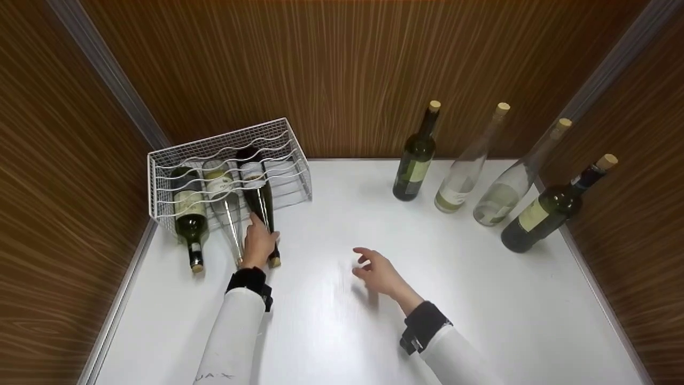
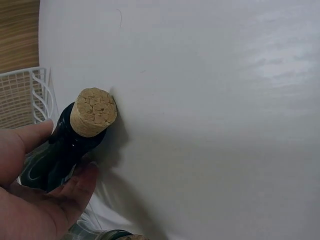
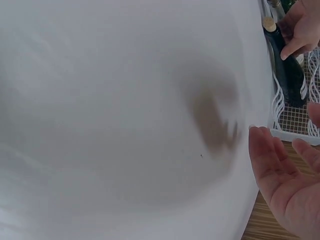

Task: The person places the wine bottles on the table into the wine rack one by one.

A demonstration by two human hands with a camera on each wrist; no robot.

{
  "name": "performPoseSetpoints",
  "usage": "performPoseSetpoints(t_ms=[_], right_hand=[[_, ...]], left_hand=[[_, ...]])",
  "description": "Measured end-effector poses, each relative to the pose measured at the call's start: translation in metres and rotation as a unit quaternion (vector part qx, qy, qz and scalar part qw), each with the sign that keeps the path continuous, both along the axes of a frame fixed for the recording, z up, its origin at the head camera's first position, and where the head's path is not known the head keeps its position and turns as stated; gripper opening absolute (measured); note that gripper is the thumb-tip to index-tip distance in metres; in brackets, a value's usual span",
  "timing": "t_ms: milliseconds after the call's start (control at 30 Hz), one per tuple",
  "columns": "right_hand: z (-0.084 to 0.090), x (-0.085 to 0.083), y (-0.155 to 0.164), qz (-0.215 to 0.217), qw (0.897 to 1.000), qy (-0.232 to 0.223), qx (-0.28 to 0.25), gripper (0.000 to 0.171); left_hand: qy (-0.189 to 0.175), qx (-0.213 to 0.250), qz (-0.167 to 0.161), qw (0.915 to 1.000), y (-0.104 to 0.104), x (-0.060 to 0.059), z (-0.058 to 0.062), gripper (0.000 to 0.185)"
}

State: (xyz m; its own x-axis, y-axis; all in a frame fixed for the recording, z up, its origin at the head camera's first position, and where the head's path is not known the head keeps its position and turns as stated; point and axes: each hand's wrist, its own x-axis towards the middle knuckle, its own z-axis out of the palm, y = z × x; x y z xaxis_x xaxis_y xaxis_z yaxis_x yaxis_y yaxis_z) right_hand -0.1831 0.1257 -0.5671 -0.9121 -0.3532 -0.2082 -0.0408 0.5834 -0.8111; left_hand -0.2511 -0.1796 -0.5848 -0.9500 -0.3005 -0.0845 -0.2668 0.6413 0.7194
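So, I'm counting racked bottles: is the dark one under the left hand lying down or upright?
Lying down: the dark bottle rests in the wire rack, its cork pointing outward.

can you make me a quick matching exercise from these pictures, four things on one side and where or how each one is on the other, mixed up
Things
1. white wire bottle rack
2. dark glass bottle with a cork stopper
3. right hand
4. two clear glass bottles

Places or states
A. open above the white table, holding nothing
B. at the table's far left corner
C. standing between two dark bottles at the far right
D. lying in the rack, neck gripped by the left hand

Pairs: 1-B, 2-D, 3-A, 4-C
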Motion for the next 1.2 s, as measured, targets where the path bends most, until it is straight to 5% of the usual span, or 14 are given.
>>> performPoseSetpoints(t_ms=[767,967,1200], right_hand=[[-0.001,-0.004,0.014,-0.046,0.999,-0.022,-0.012,0.053],[-0.001,-0.006,0.020,-0.050,0.998,-0.028,-0.021,0.055],[-0.001,-0.012,0.029,-0.076,0.996,-0.028,-0.041,0.056]], left_hand=[[-0.016,-0.001,-0.006,0.9999,0.002,0.003,0.001,0.091],[-0.024,-0.032,-0.013,0.9991,0.009,0.005,0.005,0.095],[0.030,-0.067,-0.034,0.9967,0.036,0.017,0.020,0.093]])
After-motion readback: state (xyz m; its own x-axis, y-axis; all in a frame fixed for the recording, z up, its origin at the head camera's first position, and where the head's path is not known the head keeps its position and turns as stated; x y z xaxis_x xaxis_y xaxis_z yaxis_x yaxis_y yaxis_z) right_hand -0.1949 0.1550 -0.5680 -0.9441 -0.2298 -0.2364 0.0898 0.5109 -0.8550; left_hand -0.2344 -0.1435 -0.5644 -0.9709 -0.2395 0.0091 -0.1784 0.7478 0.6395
